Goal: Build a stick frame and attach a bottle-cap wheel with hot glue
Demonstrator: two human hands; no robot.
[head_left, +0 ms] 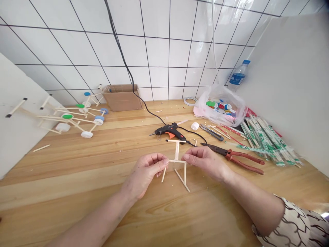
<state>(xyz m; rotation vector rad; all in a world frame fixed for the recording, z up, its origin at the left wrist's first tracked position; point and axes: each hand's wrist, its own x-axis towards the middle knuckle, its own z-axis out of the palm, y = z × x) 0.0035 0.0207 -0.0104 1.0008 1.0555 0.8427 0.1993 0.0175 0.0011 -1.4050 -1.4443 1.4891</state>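
A small frame of glued wooden sticks point(177, 161) is held up just above the wooden table point(77, 171). My left hand point(146, 171) pinches the left end of its cross stick. My right hand point(205, 161) pinches the right end. Two sticks hang down from the frame and one stands up with a short bar across its top. Just behind the frame lies a black and orange glue gun point(168, 131), with its black cable running up the tiled wall.
Red-handled pliers point(236, 157) and scissors point(212, 132) lie right of my hands. Behind them are wrapped chopsticks point(267, 140), a bag of bottle caps point(221, 106) and a water bottle point(238, 77). At left are stick-and-cap models point(74, 118) and a cardboard box point(122, 97).
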